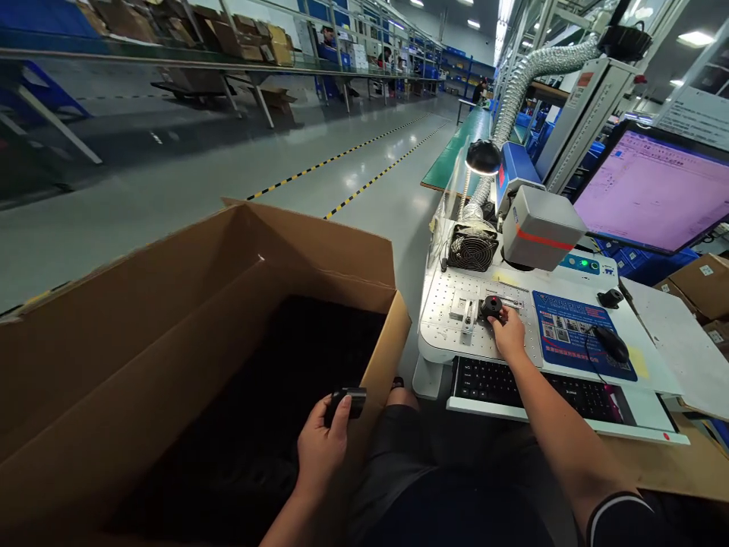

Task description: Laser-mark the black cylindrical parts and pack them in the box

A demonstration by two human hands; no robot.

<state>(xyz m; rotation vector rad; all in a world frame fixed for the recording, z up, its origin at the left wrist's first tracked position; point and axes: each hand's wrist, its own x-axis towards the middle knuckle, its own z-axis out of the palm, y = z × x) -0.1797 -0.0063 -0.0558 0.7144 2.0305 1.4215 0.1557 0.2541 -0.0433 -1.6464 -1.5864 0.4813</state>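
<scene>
My left hand (323, 437) is closed around a black cylindrical part (356, 401), held over the near right side of a large cardboard box (319, 239). Dark contents fill the bottom of that box, too dim to make out singly. On the perforated metal plate (441, 304), my right hand (509, 332) grips a round black part (490, 306) with thumb and fingers. A small red light spot shows on top of this part, and it sits beside a metal bracket (468, 315). Above the plate hangs a grey machine head (541, 224) with a red stripe.
A keyboard (490, 382) lies on a tray at the bench's front edge. A mouse (611, 344) rests on a blue mat (561, 330), near another black part (610, 298). A fan (472, 249) stands behind the plate, and a monitor (654, 186) is at right.
</scene>
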